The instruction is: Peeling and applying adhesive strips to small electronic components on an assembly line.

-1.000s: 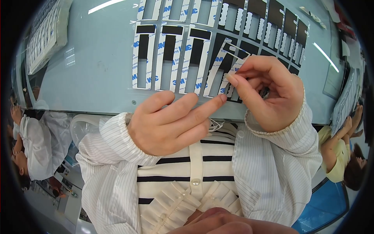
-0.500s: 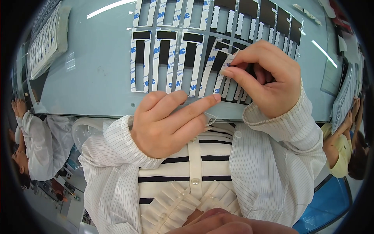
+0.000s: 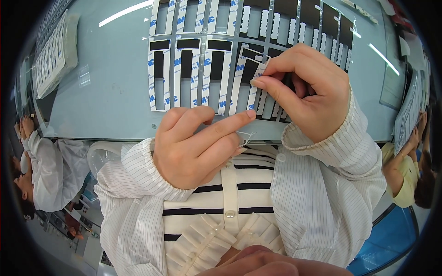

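Note:
Thumb and index finger of my right hand (image 3: 306, 92) pinch the upper right side of a white adhesive frame (image 3: 235, 89) with blue print. It lies tilted over a black piece in the near row, a little askew to its neighbours. My left hand (image 3: 195, 145) is palm down at the table's near edge. Its index finger reaches out to the lower right corner of that frame, while the other fingers are bent and apart. Left of it lie several similar white frames (image 3: 213, 87) on black pieces. Black pieces with white wavy-edged strips (image 3: 276, 26) are to the right, partly hidden by my right hand.
A stack of similar sheets in clear wrapping (image 3: 57, 55) stands at the left of the glass-topped table (image 3: 115, 83). A thin white strip (image 3: 359, 10) lies at the far right. Other people sit at both sides, a white sleeve (image 3: 53, 170) at the left.
My right hand has shifted slightly left, still pinching the frame. The sheets also sit slightly further left in the picture. My left index finger stays at the frame's lower corner.

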The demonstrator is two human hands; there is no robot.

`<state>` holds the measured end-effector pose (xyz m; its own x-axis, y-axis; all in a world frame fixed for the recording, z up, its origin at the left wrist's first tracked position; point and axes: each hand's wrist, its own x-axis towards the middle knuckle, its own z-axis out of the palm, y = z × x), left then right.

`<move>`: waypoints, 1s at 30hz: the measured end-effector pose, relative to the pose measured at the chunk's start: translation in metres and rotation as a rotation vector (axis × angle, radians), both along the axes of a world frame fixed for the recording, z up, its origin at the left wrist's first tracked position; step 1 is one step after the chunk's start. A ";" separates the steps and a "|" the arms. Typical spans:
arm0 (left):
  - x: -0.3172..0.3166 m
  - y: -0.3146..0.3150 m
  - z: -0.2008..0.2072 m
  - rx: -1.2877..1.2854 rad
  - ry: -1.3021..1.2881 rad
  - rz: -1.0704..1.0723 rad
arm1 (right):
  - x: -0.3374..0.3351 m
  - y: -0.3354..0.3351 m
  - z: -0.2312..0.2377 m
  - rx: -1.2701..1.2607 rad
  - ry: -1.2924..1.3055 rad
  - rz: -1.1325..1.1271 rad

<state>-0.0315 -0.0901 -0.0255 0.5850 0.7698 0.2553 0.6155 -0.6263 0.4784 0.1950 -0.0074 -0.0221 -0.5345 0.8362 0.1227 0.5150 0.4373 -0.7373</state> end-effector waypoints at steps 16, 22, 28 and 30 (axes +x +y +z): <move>-0.005 0.003 0.003 0.001 0.003 -0.015 | -0.006 -0.003 0.005 0.190 -0.110 0.012; -0.006 0.003 -0.002 -0.019 -0.011 -0.017 | -0.002 -0.001 0.004 0.456 -0.301 0.006; -0.009 0.001 0.001 -0.010 -0.049 -0.024 | 0.010 -0.009 0.019 0.439 -0.330 0.054; -0.010 0.001 0.001 -0.006 -0.053 -0.026 | 0.015 -0.014 0.023 0.397 -0.459 0.178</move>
